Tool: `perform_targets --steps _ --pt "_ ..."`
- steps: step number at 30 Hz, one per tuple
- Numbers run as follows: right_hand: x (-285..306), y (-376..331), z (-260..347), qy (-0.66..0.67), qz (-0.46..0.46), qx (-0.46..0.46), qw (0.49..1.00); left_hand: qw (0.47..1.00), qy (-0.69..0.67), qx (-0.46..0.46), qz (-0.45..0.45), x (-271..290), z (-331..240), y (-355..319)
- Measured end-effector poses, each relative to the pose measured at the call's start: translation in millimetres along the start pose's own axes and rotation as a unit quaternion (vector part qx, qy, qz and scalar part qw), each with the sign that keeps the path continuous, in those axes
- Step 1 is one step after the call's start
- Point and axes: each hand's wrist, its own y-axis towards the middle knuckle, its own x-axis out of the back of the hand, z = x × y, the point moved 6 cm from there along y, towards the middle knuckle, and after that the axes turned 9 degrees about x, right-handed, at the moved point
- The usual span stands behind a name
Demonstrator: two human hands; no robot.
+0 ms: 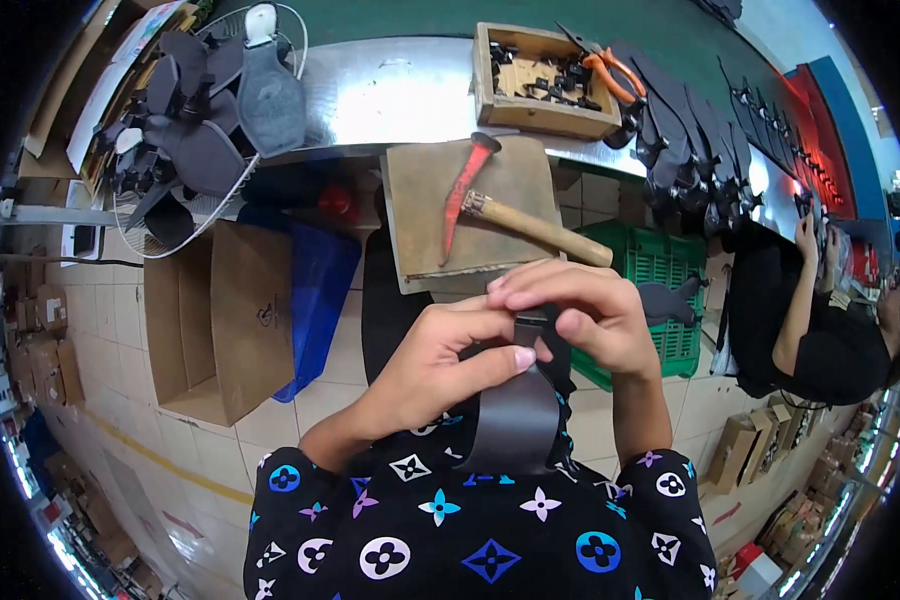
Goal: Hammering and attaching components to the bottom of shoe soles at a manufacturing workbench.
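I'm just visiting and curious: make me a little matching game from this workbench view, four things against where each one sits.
Things:
1. hammer
2. scissors
3. dark sole piece
4. green crate

Places:
A. pinched between the left hand and right hand
B. lying on the brown board
C. under the bench edge, on the floor side
D. at the right end of the wooden box

Pairs: 1-B, 2-D, 3-A, 4-C
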Motion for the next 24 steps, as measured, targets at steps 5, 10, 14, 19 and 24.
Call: perform_targets --steps 5,10,14,19,24 --pt "-10 -8 14 -0.004 -0.039 0.02 0.999 0.997 0.038 -0.06 0.042 -14 -8 -9" --pt "-18 -11 16 0.094 -0.051 0.029 0.994 0.991 0.081 -0.08 0.077 -26 -10 -13" --pt "-21 -13 16 0.103 -0.05 0.048 0.992 0.988 0.08 -0.111 0.077 -30 -18 -15" --pt "-20 -19 31 -0.002 -0.021 0.056 0.998 0.975 0.162 -0.145 0.035 -30 -23 -20" --pt "-15 -29 56 -0.199 -0.039 0.074 0.976 0.972 0.176 -0.152 0.025 -41 -20 -7"
